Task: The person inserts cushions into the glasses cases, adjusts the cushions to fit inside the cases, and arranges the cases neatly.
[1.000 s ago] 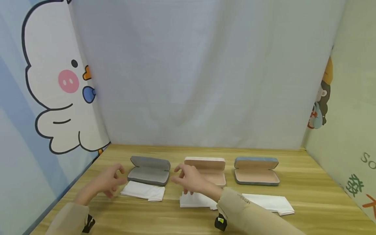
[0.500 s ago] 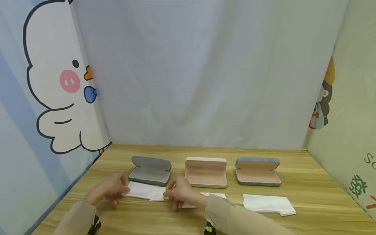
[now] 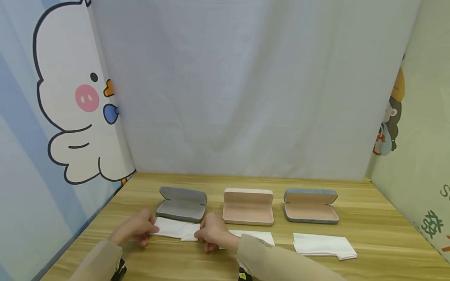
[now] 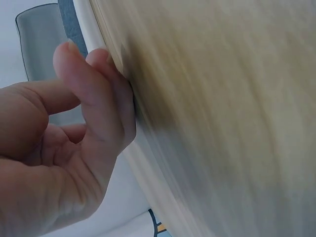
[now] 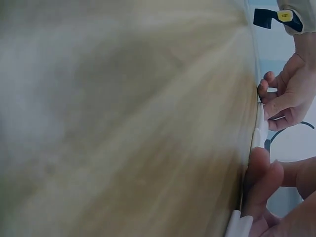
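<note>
A folded white cloth (image 3: 175, 229) lies on the table just in front of the open grey glasses case (image 3: 181, 205). At its left end my left hand (image 3: 138, 227) pinches the edge between thumb and fingers. The opposite end is pinched by my right hand (image 3: 213, 231), thumb toward the cloth. In the right wrist view, the left hand (image 5: 290, 94) holds one end of the white cloth (image 5: 260, 126), with the right hand's fingers at the other end. The left wrist view shows the left hand (image 4: 84, 123) low against the tabletop, the grey case (image 4: 45, 42) behind it.
An open pink-lined white glasses case (image 3: 247, 207) and an open blue one (image 3: 311, 206) stand to the right. Before them lie two more folded white cloths, a middle one (image 3: 258, 236) partly behind my right forearm and a right one (image 3: 324, 245). A curtain (image 3: 246, 97) hangs behind the table.
Both hands have come down to the left cloth, the right one from above the middle cloth, the left one from the side. They now pinch its two ends.
</note>
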Tool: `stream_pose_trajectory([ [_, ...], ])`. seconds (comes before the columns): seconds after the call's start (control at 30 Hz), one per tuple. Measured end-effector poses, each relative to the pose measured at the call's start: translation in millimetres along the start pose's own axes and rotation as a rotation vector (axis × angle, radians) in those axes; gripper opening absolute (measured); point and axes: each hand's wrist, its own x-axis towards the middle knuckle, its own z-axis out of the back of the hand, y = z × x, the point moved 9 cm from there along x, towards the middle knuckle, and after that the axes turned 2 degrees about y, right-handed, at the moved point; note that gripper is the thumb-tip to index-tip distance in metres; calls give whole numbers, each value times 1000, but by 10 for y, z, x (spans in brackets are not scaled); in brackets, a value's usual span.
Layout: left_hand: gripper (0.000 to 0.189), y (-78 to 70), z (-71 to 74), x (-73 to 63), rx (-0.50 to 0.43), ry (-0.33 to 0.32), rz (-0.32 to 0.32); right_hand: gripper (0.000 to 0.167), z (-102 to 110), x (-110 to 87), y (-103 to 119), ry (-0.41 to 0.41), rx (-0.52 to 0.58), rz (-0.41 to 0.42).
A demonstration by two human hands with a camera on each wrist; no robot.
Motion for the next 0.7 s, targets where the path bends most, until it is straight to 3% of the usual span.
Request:
stream_pose_trajectory([
  [0.23, 21, -18, -46, -23, -70, 24, -15, 34, -10, 22, 62, -15, -70, 27],
  [0.47, 25, -56, -84, 1, -165, 89, -46, 22, -54, 26, 80, 54, 31, 36],
  [0.7, 22, -134, 25, -5, -172, 98, -81, 21, -31, 45, 119, 80, 111, 32],
])
